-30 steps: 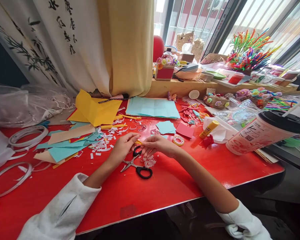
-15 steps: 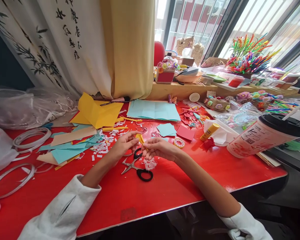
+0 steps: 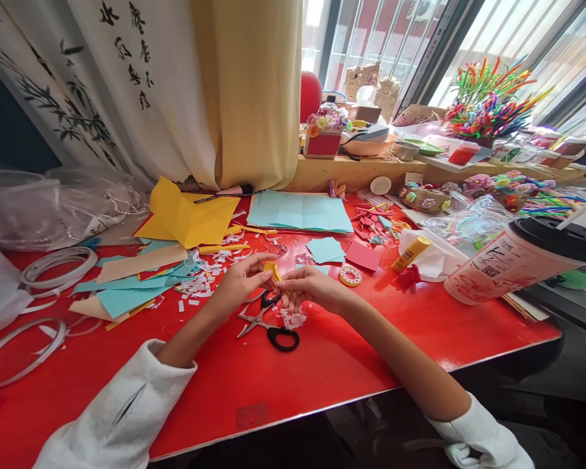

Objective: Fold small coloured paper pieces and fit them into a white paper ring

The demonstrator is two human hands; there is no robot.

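Overlapping black-handled scissors (image 3: pixel 255 320), seemingly: left fingers (image 3: pixel 258 262), yellow paper (image 3: pixel 272 271).

On the glossy red wooden table (image 3: pixel 322 371), from the black-handled metal scissors (image 3: pixel 260 321), the folded yellow paper (image 3: pixel 190 218) lies towards 11 o'clock, the yellow cylindrical glue stick (image 3: pixel 411 253) towards 2, the thin white tape ring (image 3: pixel 58 339) towards 9.

Yellow paper piece (image 3: pixel 272 270) now shows a broader face between left hand (image 3: pixel 239 283) and right hand (image 3: pixel 315 288). One second ago, only a thin sliver showed.
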